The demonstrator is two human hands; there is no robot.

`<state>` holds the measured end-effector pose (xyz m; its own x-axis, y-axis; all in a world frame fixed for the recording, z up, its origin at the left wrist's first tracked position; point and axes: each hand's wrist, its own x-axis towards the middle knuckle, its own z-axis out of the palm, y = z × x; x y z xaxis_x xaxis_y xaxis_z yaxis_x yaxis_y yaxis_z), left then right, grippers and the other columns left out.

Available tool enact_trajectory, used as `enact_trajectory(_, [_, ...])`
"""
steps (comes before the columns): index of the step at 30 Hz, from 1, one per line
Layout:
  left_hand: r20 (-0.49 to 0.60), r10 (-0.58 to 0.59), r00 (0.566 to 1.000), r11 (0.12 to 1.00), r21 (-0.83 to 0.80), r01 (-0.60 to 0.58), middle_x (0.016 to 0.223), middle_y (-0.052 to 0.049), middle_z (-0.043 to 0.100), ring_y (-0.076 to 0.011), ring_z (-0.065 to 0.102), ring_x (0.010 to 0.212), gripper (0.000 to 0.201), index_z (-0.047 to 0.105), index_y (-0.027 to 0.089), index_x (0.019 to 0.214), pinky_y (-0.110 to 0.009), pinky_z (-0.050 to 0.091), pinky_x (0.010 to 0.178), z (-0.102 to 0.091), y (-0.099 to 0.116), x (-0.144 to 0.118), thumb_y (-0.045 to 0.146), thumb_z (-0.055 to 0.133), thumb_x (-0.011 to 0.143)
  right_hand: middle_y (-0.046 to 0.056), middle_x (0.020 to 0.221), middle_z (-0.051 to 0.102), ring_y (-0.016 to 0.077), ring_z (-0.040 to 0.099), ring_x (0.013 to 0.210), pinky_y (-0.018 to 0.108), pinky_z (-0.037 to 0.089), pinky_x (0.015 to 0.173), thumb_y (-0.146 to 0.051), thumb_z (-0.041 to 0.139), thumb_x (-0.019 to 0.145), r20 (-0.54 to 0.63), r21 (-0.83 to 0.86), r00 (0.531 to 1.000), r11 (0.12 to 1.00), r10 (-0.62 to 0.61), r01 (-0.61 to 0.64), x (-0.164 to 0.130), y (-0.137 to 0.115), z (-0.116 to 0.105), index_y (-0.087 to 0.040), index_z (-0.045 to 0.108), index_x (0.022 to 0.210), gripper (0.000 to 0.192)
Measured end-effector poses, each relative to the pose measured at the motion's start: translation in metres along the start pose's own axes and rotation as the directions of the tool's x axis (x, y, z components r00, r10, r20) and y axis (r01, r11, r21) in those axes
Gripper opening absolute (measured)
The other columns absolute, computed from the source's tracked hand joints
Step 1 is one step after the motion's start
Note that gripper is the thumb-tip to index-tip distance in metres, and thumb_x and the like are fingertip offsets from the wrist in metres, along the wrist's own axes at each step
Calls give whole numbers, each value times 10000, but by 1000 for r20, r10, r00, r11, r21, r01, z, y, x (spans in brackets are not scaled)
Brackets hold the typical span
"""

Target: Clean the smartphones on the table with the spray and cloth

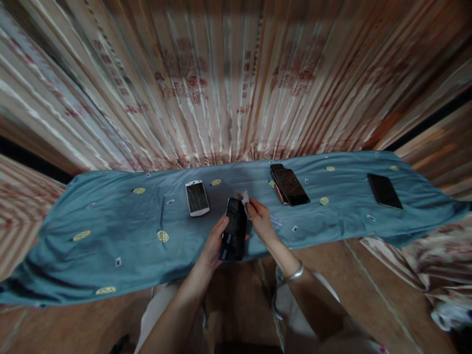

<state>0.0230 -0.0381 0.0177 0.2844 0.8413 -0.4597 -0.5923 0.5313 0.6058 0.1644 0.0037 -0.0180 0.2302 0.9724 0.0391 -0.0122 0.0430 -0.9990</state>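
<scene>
Blue-grey cloth [110,216], dotted with yellow round motifs, spread over a long table from left edge to right edge, with a striped printed curtain [221,83] behind the far edge. White phone [197,197] laid face up left of centre, nearer the far edge than the near one, apart from everything else. Left hand [214,246] raised over the near edge at centre, fingers curled under and thumb pressed along the left side of a black phone [233,229]; grip closed round the lower half of it. Black phone held lengthwise, screen up, upper end tilted toward the far edge, lower end past the near edge of the cloth. Right hand [260,220] set just right of the black phone's upper end, fingertips pinched shut on a small pale wipe [244,196] touching the phone's top right corner; whether folded cloth or paper could not be told. Silver bangle [295,273] worn on the right wrist. Two dark phones [290,186] stacked right of centre near the far edge, the upper one skewed across the lower, well apart from the right hand. Single dark phone [384,191] laid face up toward the right edge. Brown tiled floor [368,275] seen below the near edge, with patterned fabric [435,265] bunched at the lower right.
</scene>
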Motion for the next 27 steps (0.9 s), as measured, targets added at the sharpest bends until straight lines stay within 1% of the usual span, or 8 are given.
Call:
enact_trajectory(3, [-2, 33, 999, 998, 60, -33, 1006, -70, 732, -231, 698, 906, 382, 648, 168, 1072, -361, 570, 799, 0, 1, 1, 364, 722, 752, 33, 896, 737, 205, 649, 886, 326, 493, 807, -472, 657, 708, 15, 254, 987, 954, 161, -160, -1, 2, 4, -214, 708, 918, 337])
enact_trajectory(6, [-10, 130, 991, 986, 108, -128, 979, -62, 737, -221, 689, 911, 432, 671, 152, 1033, -309, 539, 801, -1, 3, 5, 400, 767, 692, 10, 739, 708, 188, 627, 747, 293, 477, 665, -494, 715, 641, 77, 370, 959, 885, 273, -282, -8, 0, 9, -230, 687, 792, 306])
enact_trajectory(10, [-59, 219, 974, 972, 104, -212, 910, -50, 738, -220, 686, 911, 408, 678, 149, 941, -303, 516, 815, -7, 10, 11, 433, 776, 665, -7, 665, 669, 161, 576, 654, 268, 433, 604, -493, 762, 590, 187, 356, 921, 850, 343, -389, -23, -4, 19, -226, 658, 698, 306])
enact_trajectory(14, [-148, 268, 952, 961, 117, -252, 862, -52, 727, -203, 689, 848, 395, 664, 140, 885, -288, 521, 769, -12, 18, 14, 442, 777, 657, -20, 637, 636, 147, 543, 642, 256, 406, 609, -500, 764, 600, 241, 320, 905, 851, 351, -416, -37, -5, 28, -217, 659, 686, 314])
enact_trajectory(19, [-203, 285, 937, 958, 88, -272, 894, -50, 726, -189, 684, 799, 419, 668, 148, 909, -280, 531, 733, -14, 28, 13, 444, 789, 638, -26, 641, 613, 125, 526, 635, 240, 385, 611, -490, 741, 669, 318, 271, 875, 850, 365, -453, -52, -2, 33, -195, 672, 716, 306])
enact_trajectory(22, [-239, 283, 929, 959, 75, -273, 857, -29, 720, -158, 669, 729, 430, 670, 148, 921, -258, 525, 697, -17, 33, 13, 438, 795, 629, -24, 653, 615, 119, 526, 636, 243, 401, 625, -485, 739, 685, 353, 272, 856, 834, 379, -481, -61, 0, 36, -183, 676, 728, 312])
enact_trajectory(24, [-260, 296, 919, 955, 87, -283, 818, -17, 713, -141, 655, 681, 431, 670, 143, 930, -245, 514, 668, -18, 34, 14, 440, 786, 639, -19, 673, 624, 117, 537, 638, 251, 423, 640, -469, 762, 670, 385, 313, 833, 792, 398, -524, -65, 1, 38, -176, 678, 739, 313])
enact_trajectory(27, [-280, 330, 901, 944, 114, -311, 760, -2, 700, -124, 628, 611, 433, 671, 142, 952, -234, 496, 612, -18, 36, 14, 440, 771, 654, -4, 735, 659, 117, 582, 660, 256, 446, 651, -410, 800, 646, 445, 407, 778, 673, 444, -617, -70, 1, 39, -171, 684, 785, 300])
